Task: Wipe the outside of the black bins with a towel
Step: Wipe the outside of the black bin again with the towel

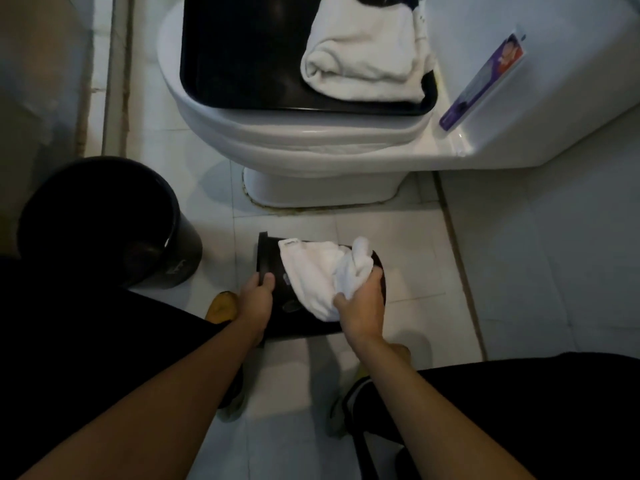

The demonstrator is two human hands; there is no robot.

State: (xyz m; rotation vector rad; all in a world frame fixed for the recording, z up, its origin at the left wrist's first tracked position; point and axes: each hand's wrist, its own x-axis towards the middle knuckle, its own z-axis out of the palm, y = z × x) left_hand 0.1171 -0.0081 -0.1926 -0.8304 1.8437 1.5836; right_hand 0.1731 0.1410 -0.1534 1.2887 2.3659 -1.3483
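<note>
A small black bin [277,317] lies tipped on its side above the floor tiles, its rim pointing left. My left hand [254,301] grips that rim. My right hand [362,308] clutches a bunched white towel [317,277], which is draped over the bin's upper side and covers much of it. A larger black bin [104,223] stands upright on the floor at the left, apart from both hands.
A white toilet [311,143] stands just beyond the bins, with a black tray [235,53] on its seat holding a folded white towel [367,50]. The cistern [554,98] rises at the right. My knees and shoes frame the bottom.
</note>
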